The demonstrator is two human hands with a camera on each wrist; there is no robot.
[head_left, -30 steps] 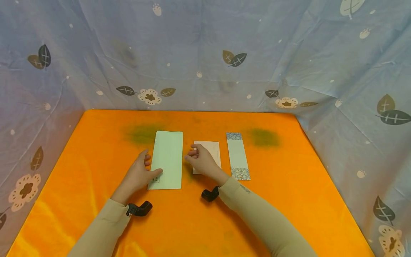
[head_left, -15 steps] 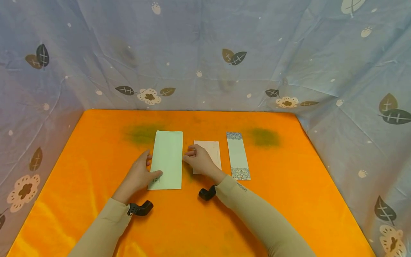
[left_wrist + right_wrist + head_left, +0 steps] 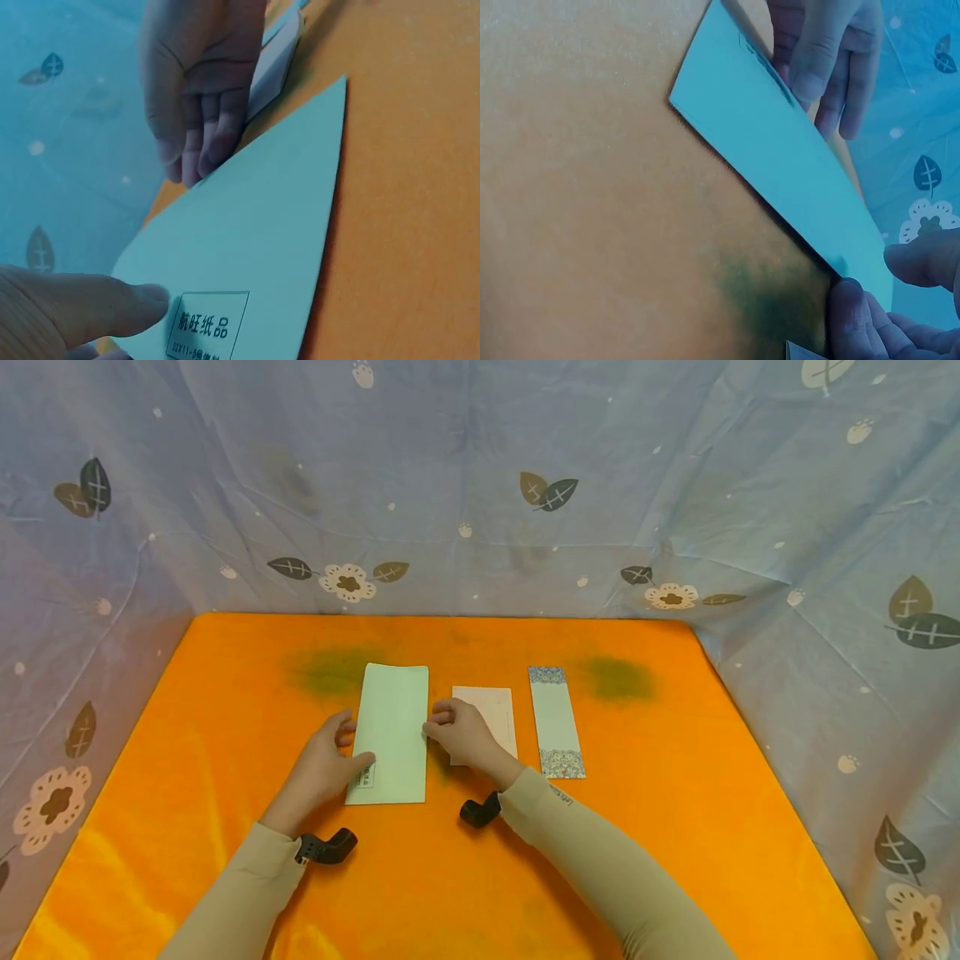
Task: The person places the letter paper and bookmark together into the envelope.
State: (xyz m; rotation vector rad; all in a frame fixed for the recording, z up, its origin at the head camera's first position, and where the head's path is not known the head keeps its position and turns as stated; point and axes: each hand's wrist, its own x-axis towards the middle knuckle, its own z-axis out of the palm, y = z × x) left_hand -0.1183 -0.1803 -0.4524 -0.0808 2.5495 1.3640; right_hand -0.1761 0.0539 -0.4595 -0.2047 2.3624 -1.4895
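A pale green paper envelope (image 3: 396, 727) with a printed box of characters near its bottom left corner lies between both hands, slightly bowed. My left hand (image 3: 324, 768) holds its left side, thumb over the paper beside the print and fingers at the edge. In the left wrist view the thumb (image 3: 124, 304) lies close by that box. At the opposite edge, my right hand (image 3: 467, 735) takes the paper between curled fingers and thumb; in the right wrist view the index finger (image 3: 849, 311) meets the lower edge. A pinkish paper card (image 3: 495, 714) is partly hidden under the right forearm and hand.
To the right of the card lies a long white paper strip (image 3: 556, 718) with blue patterned ends. An orange cloth (image 3: 645, 827) covers the table, and a patterned blue-grey curtain (image 3: 465, 468) stands around its back and sides. Black camera mounts (image 3: 328, 846) sit at the wrists.
My right hand has moved a little left, from beside the envelope onto its right edge. The envelope has risen slightly towards the head camera. My left hand has stayed nearly in place.
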